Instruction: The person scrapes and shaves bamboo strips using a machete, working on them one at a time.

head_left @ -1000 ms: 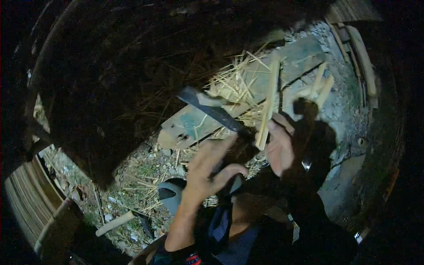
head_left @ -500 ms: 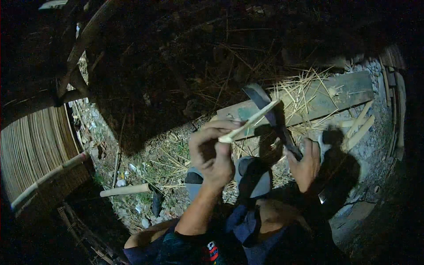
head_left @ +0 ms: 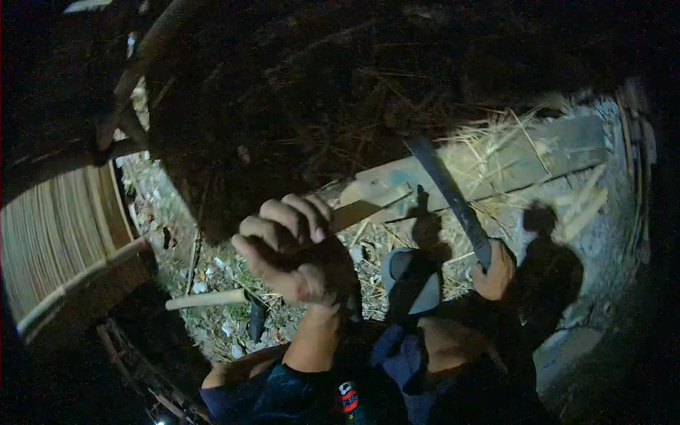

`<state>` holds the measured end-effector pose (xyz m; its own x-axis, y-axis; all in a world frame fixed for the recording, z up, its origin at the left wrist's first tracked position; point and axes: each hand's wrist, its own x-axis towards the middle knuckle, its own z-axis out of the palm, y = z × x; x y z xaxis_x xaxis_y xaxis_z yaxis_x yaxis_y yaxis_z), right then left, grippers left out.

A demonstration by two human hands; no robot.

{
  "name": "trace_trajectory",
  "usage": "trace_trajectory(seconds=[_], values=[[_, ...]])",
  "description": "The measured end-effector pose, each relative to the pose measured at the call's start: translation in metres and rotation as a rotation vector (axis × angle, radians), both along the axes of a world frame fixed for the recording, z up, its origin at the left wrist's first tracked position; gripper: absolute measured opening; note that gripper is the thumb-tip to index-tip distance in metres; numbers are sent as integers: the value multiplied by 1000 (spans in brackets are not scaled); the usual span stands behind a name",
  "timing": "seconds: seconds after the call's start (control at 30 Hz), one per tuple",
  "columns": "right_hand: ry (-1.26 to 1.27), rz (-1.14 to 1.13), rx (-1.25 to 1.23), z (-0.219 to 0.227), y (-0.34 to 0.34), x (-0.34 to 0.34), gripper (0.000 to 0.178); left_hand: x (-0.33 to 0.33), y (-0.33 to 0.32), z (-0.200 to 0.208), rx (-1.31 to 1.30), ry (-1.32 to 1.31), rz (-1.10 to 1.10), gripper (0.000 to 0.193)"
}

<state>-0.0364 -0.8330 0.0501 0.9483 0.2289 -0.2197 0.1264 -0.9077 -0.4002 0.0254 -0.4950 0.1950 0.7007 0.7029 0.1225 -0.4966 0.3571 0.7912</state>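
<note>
A pale strip (head_left: 374, 205) of split wood was held in the left hand (head_left: 290, 237), near the middle of the frame; its fingers were curled and it was clamped on the strip's near end, with the exact contact hidden behind the knuckles. The free end was pointed toward the upper right, over the near end of a long plank (head_left: 574, 145). In the right hand (head_left: 498, 275), right of centre, the handle of a long dark knife (head_left: 451, 193) was gripped firmly, and its blade was slanted up and leftward across the plank, apart from the strip. Straw-coloured shavings (head_left: 499, 149) were scattered over the plank in the upper right. Pale split pieces (head_left: 585, 205) were laid near the right edge, a grey shoe (head_left: 426, 297) was seen below centre, and a pale rod (head_left: 209, 299) was set on the stony ground (head_left: 230, 273) at lower left, below a slatted panel (head_left: 64, 234).
</note>
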Motion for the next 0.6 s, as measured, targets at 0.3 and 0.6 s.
trace_trajectory(seconds=[0.3,0.6], values=[[-40,-166,415,37,16,3,36,-1,-60,-12,168,150,-74,40],[-13,-81,258,84,103,17,32,-13,-100,-10,89,357,147,37]])
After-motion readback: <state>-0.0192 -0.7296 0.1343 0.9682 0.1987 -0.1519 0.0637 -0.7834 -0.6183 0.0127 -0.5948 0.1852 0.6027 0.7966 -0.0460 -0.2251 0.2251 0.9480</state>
